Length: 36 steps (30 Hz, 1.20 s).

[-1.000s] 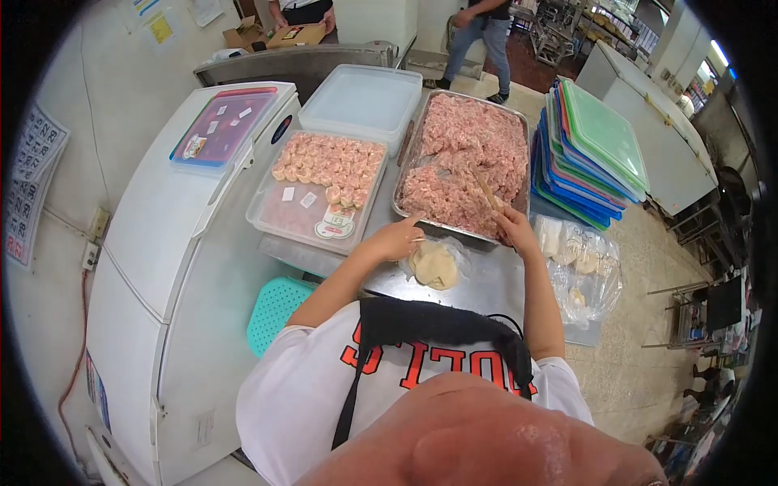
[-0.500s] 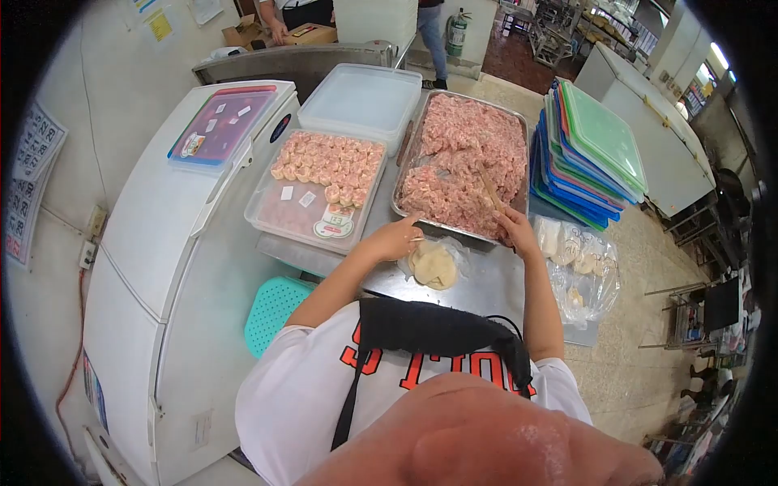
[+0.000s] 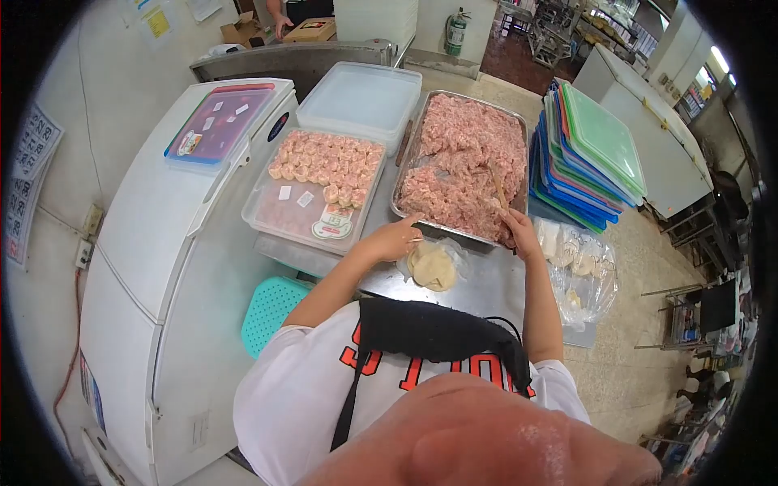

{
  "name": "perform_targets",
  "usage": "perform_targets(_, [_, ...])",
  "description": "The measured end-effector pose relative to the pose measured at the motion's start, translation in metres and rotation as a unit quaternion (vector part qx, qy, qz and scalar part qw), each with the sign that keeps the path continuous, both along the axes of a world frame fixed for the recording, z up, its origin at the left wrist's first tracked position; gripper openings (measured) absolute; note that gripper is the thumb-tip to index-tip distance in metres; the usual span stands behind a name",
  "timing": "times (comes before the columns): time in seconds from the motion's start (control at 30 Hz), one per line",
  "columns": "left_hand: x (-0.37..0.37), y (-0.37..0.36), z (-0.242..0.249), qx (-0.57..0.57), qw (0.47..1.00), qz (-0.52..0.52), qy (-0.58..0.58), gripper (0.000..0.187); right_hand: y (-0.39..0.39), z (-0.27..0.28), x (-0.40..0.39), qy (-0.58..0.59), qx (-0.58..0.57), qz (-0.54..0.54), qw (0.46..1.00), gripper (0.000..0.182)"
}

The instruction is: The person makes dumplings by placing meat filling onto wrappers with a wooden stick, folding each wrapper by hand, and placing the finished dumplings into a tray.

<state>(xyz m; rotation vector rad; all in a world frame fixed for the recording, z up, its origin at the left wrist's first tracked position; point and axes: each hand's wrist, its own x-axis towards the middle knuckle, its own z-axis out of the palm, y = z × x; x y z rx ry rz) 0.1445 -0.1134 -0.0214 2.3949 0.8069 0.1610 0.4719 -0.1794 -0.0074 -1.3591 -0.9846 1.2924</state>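
Observation:
My right hand [image 3: 521, 230] is closed on a thin wooden stick [image 3: 498, 188], whose far end rests in the raw minced meat [image 3: 466, 134]. The meat fills a shallow metal tray [image 3: 400, 212]. At the tray's near left corner is my left hand [image 3: 394, 240], its fingers curled together; what they hold, if anything, is hidden. Just right of it, a small pile of round pale dough wrappers [image 3: 433, 269] lies on clear plastic. Left of the tray, rows of filled dumplings [image 3: 328, 162] sit on a plastic lid-like tray [image 3: 279, 212] with white labels.
Stacked coloured plastic lids [image 3: 604, 142] stand right of the meat tray. Bagged pale wrappers [image 3: 579, 263] lie below them. A clear plastic box [image 3: 356, 97] sits behind the dumplings, a white freezer [image 3: 219, 219] at left. Another person's hand [image 3: 282, 23] is at a cardboard box [image 3: 312, 30].
The wooden stick has tipped slightly to the right and more upright with my right hand. My left hand has hardly moved. A second person's legs at the back have left the view.

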Motion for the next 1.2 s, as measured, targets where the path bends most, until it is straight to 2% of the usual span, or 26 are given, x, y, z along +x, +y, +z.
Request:
perform_targets(0.23, [-0.001, -0.002, 0.007, -0.005, 1.000, -0.011, 0.028, 0.027, 0.002, -0.005, 0.000, -0.017, 0.003, -0.015, 1.000, 0.027])
perform_targets(0.77, [0.000, -0.005, -0.001, 0.004, 1.000, 0.017, 0.001, 0.026, 0.001, -0.004, -0.001, -0.036, 0.001, 0.005, 0.999, 0.025])
perform_targets(0.87, [0.000, -0.009, 0.028, 0.034, 0.999, 0.007, -0.030, 0.026, 0.001, -0.004, -0.002, -0.045, -0.006, 0.014, 0.999, 0.024])
perform_targets(0.93, [0.000, -0.008, 0.046, -0.015, 0.994, 0.007, -0.105, 0.026, 0.002, -0.003, -0.004, -0.038, -0.007, 0.026, 0.999, 0.024])
perform_targets(0.97, [0.002, -0.003, 0.045, -0.015, 0.994, 0.008, -0.106, 0.026, 0.001, -0.003, -0.004, -0.040, -0.008, 0.022, 0.999, 0.024])
perform_targets(1.03, [0.011, 0.007, 0.041, 0.077, 0.978, -0.038, -0.189, 0.027, 0.001, -0.002, -0.005, -0.042, -0.008, 0.019, 0.999, 0.023])
perform_targets(1.07, [0.016, 0.008, 0.037, 0.077, 0.978, -0.036, -0.190, 0.027, 0.001, -0.002, -0.005, -0.048, -0.003, 0.031, 0.998, 0.023])
perform_targets(1.13, [0.028, 0.009, 0.036, 0.105, 0.954, 0.002, -0.280, 0.028, 0.002, -0.005, -0.004, -0.056, 0.004, 0.042, 0.998, 0.023])
perform_targets(1.2, [0.036, 0.012, 0.031, 0.098, 0.951, 0.018, -0.292, 0.029, 0.003, -0.008, -0.004, -0.048, 0.003, 0.027, 0.998, 0.024])
